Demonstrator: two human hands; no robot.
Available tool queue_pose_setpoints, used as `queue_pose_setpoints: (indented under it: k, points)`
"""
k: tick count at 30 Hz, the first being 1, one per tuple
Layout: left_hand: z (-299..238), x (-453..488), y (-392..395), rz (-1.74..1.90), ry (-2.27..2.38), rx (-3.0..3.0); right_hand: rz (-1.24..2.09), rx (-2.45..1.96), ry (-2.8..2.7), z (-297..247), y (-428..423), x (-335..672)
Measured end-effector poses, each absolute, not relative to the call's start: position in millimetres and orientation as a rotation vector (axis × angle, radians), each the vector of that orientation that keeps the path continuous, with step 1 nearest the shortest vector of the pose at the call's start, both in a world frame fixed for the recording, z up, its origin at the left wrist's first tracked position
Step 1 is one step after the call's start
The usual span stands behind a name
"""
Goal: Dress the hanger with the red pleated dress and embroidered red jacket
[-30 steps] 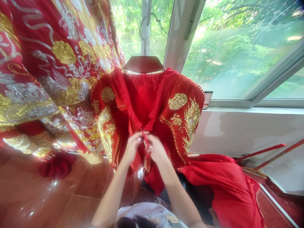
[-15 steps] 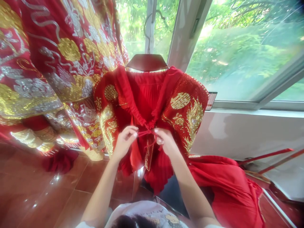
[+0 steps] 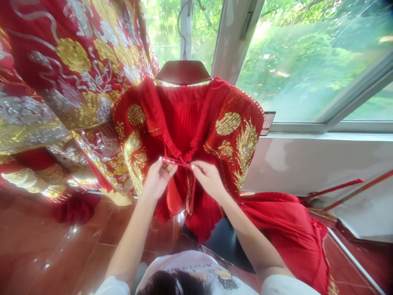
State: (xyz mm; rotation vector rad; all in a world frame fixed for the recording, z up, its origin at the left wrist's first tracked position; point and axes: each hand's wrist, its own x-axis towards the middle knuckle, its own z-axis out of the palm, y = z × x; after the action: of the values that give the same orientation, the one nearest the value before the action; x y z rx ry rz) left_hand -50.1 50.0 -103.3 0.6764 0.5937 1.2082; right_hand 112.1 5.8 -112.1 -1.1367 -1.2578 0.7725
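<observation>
A red jacket (image 3: 238, 135) with gold embroidery hangs on a dark hanger (image 3: 183, 72) straight ahead of me. Inside it is a red pleated garment (image 3: 187, 107), its gathered collar meeting low at the front. Thin red ties (image 3: 181, 163) cross at that point. My left hand (image 3: 159, 178) pinches a looped length of tie, drawn out to the left. Close to the crossing, my right hand (image 3: 208, 176) is closed with thumb and forefinger on the other part of the tie. A red ribbon (image 3: 174, 198) dangles below my left hand.
Red robes (image 3: 76, 98) with gold and silver sequins hang at the left. A red cloth (image 3: 285, 229) drapes over something at the lower right, beside a dark seat (image 3: 227, 241). Behind stands a window (image 3: 297, 61); a tag (image 3: 267, 123) sticks out at the jacket's right shoulder.
My left hand now holds a loop in the tie, extended leftward. My right hand's fingers have come nearer the crossing. The whole view has shifted slightly, so the jacket appears higher and farther left.
</observation>
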Motion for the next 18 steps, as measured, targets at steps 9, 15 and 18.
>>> queue_pose_setpoints:
  k: [9, 15, 18]
  points:
    - [-91, -87, 66, 0.814, 0.654, 1.284, 0.676, -1.187, -1.363, -104, 3, 119]
    - [-66, -132, 75, 0.944, 1.13, 2.08, 0.592, -1.255, -1.494, -97, 0, 127]
    - [-64, -144, 78, 1.28, 1.316, 2.214, 0.44, -1.249, -1.574, -93, -2, 127]
